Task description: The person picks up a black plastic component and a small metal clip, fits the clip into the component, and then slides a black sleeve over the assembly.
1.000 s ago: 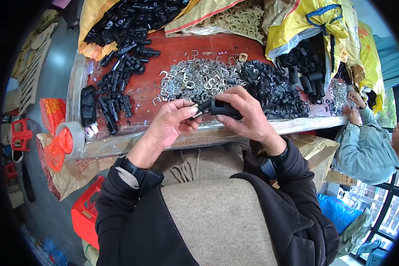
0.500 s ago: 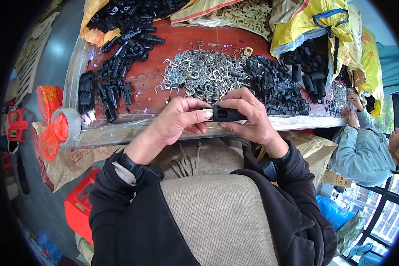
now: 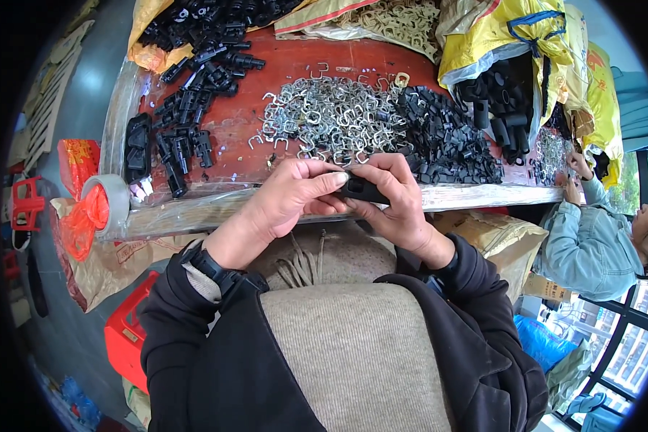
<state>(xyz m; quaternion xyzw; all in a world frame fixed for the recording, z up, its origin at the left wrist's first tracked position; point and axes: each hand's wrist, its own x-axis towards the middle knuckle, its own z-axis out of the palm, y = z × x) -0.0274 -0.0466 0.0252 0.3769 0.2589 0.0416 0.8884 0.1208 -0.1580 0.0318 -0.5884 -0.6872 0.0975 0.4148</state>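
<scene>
Above the table's front edge, a hollow black plastic sleeve [image 3: 362, 190] with an opening in its side is held in my right hand [image 3: 402, 199], fingers over the top and thumb beneath. Pressed against the sleeve's left end, my left hand [image 3: 300, 191] has thumb and fingers closed in a pinch; what lies between them is hidden. Just beyond my hands spreads a heap of U-shaped metal clips [image 3: 331, 119]. Right of the clips lies a pile of small black plastic pieces [image 3: 450, 137].
Black assembled parts [image 3: 187, 108] lie along the table's left side. A yellow sack [image 3: 475, 54] at the back right holds black sleeves [image 3: 507, 119]. A tape roll [image 3: 115, 209] hangs at the front left corner. Another person [image 3: 590, 234] works at the far right.
My hands have drawn closer together, the right one shifting slightly left with the sleeve. A pale piece visible earlier under my left thumb is now hidden.
</scene>
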